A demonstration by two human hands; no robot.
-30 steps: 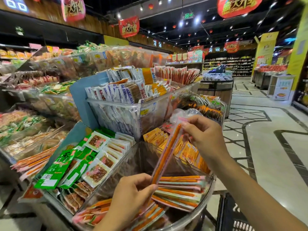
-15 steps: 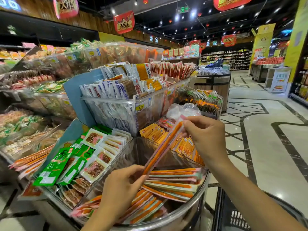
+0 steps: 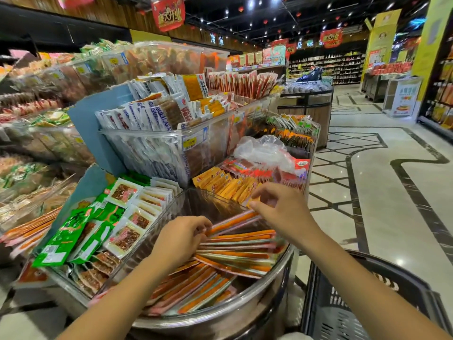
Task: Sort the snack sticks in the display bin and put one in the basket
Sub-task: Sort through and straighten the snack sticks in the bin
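Several long orange snack sticks (image 3: 235, 251) lie piled in a round clear bin with a steel rim (image 3: 220, 320). One snack stick (image 3: 232, 222) lies almost flat on top of the pile. My left hand (image 3: 181, 239) pinches its near left end. My right hand (image 3: 277, 209) pinches its far right end with curled fingers. The dark plastic basket (image 3: 343, 315) stands on the floor at the lower right, below my right forearm; its inside is mostly hidden.
Green and white snack packs (image 3: 98, 222) fill the tray left of the bin. Yellow packs (image 3: 228, 185) and a crumpled clear bag (image 3: 262, 148) sit behind it. A clear box of white packs (image 3: 157, 148) stands above. Tiled floor (image 3: 392, 192) opens to the right.
Both hands have lowered the held stick from a steep upright tilt down onto the pile. The right hand dropped from above the bin to its far edge.
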